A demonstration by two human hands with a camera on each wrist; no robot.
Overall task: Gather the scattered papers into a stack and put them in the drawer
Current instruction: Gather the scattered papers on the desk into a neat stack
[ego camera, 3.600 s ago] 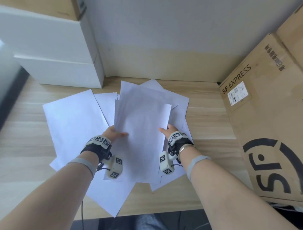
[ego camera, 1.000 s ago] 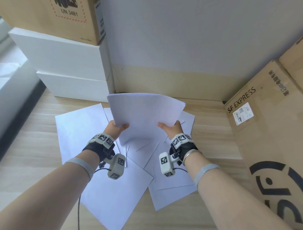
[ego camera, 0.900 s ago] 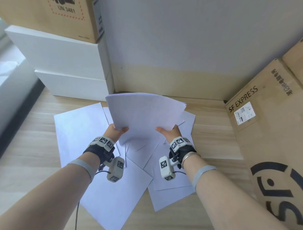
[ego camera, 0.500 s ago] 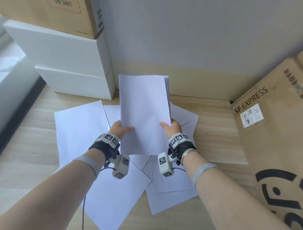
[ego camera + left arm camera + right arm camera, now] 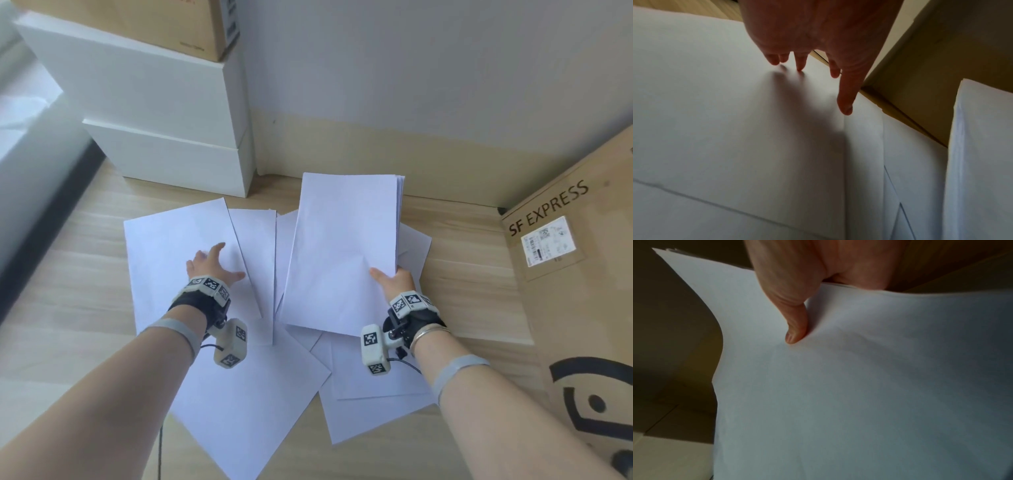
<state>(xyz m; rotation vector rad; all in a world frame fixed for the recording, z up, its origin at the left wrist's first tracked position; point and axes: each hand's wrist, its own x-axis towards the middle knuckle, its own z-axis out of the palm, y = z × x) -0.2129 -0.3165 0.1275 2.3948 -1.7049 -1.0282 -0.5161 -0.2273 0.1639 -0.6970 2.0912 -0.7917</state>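
Note:
My right hand (image 5: 392,279) pinches a squared stack of white papers (image 5: 342,253) at its right edge, thumb on top (image 5: 795,332), holding it above the desk. My left hand (image 5: 212,263) is off the stack and lies with fingers spread over a loose sheet (image 5: 178,250) at the left; its fingertips (image 5: 800,66) touch that sheet (image 5: 715,113). Several more loose sheets (image 5: 260,404) lie fanned on the wooden desk (image 5: 68,308) under and in front of both hands. No drawer is visible.
White boxes (image 5: 164,113) stand stacked at the back left with a cardboard carton (image 5: 154,24) on top. A large SF Express cardboard box (image 5: 575,291) leans along the right side. A wall closes the back of the desk.
My left hand has let go of the stack and moved left and down onto the loose sheet. The stack, held by the right hand alone, has shifted right.

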